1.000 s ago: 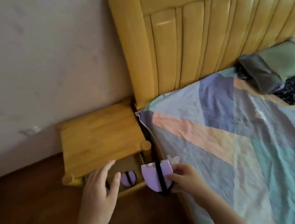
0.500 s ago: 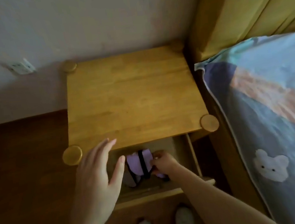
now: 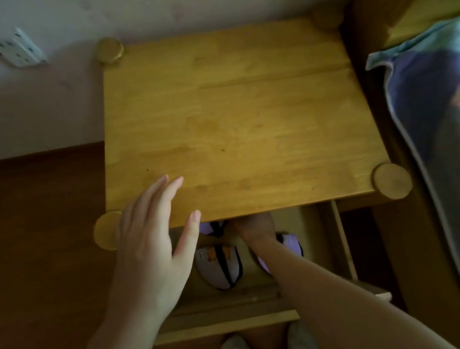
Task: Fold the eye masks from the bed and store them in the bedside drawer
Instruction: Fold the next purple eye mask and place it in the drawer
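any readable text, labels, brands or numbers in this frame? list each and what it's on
No text can be read in full.
Eye mask in the drawer: small dark lettering at its upper left, too blurred to read.
Orange marks beside that lettering: blurred, cannot tell if they are text.
Wall socket: only holes show, no label.
Nightstand and bedsheet: no print legible.

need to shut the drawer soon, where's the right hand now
In the head view the right hand is deep in the open drawer, under the nightstand top, between folded eye masks.
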